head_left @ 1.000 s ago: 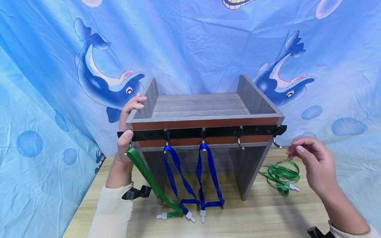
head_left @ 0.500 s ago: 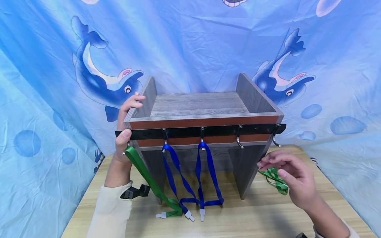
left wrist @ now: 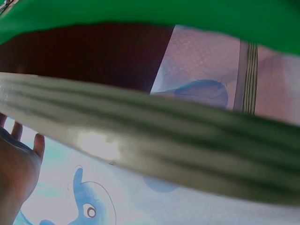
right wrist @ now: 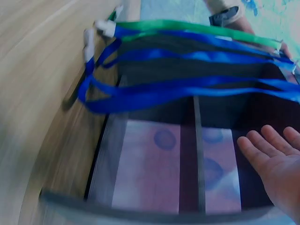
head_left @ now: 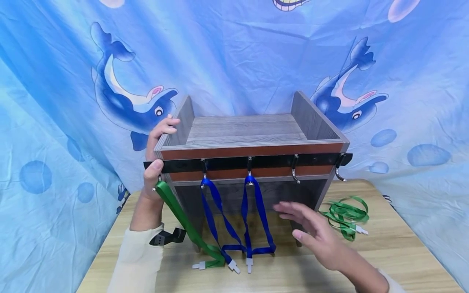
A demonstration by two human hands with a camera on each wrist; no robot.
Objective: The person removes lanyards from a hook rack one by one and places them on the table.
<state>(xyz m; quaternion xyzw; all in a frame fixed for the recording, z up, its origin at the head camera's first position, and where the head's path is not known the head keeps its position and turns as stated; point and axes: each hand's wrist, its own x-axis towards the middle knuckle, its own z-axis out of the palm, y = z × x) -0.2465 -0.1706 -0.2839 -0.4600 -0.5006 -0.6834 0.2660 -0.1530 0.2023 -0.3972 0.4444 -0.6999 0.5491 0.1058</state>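
Note:
A grey wood-grain shelf unit (head_left: 245,128) bears a black hook rail (head_left: 227,163) across its front. My left hand (head_left: 150,183) grips its left side, thumb on the rail's end and fingers over the side panel. From the leftmost hook hangs a green lanyard (head_left: 183,215). A blue lanyard (head_left: 216,196) and a second blue lanyard (head_left: 258,199) hang from the hooks beside it, their grey clips low near the table. My right hand (head_left: 324,242) is in front of the unit's right leg, fingers spread and holding nothing. In the right wrist view its fingers (right wrist: 262,152) point toward the rail side.
Another green lanyard (head_left: 346,213) lies bundled on the wooden table (head_left: 388,252), right of the unit. Two hooks (head_left: 295,173) at the rail's right carry nothing. A blue dolphin-print curtain (head_left: 238,61) hangs close behind.
My right hand has swept left, from above the bundled green lanyard to the front of the shelf unit's right leg. My left hand keeps its grip; the hanging lanyards have not moved.

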